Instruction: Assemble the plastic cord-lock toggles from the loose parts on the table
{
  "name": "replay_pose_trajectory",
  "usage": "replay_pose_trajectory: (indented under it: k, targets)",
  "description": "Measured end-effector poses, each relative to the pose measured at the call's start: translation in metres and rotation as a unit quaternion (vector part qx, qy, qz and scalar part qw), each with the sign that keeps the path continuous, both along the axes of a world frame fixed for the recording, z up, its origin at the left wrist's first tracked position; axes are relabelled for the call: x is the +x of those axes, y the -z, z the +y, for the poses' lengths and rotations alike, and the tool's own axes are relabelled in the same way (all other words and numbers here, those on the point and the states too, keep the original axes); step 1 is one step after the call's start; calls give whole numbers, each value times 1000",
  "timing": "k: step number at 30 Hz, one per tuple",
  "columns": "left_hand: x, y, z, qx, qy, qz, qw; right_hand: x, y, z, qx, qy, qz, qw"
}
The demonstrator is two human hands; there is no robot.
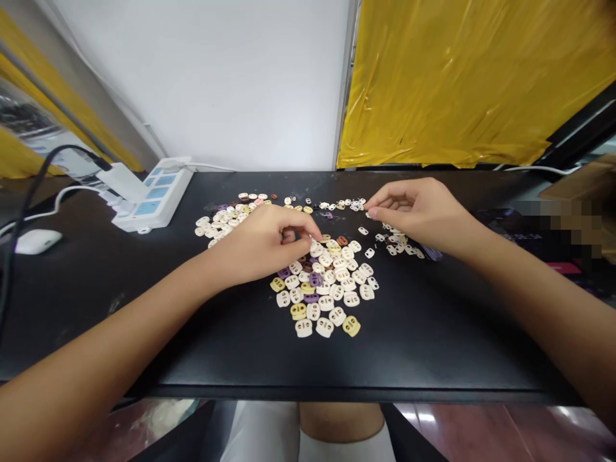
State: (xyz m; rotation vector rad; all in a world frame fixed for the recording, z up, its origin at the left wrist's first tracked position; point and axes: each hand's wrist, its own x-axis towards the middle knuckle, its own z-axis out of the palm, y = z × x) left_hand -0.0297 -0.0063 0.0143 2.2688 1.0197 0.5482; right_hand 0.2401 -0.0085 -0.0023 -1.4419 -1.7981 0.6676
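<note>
On the black table (337,359) lies a spread of small two-hole plastic pieces (327,289), mostly cream, with some yellow, purple and brown ones. My left hand (269,240) rests at the top of the middle heap, fingers curled and pinched on the pieces at its fingertips. My right hand (418,212) hovers over a scatter of tiny white parts (399,242), thumb and forefinger pinched on a small white piece near the back row. A further heap of cream pieces (221,221) lies left of my left hand.
A white power strip (154,199) with plugged-in adapters and cables sits at the back left, and a white mouse-like object (36,240) at the far left. Yellow plastic sheeting (462,83) hangs behind. A dark object (553,256) lies at the right edge.
</note>
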Motion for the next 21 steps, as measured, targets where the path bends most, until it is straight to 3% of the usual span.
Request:
replay_pose_trajectory:
  k: [5,10,21]
  targets:
    - [-2,-4,2,-16,-46,-16,999,0,1,0,-33,-9,-80,996]
    - [-7,-10,7,65,-109,53,990,1,5,2,-25,-29,-162,986]
    - [-25,-22,20,103,-146,119,977,0,6,2,-33,-22,-176,984]
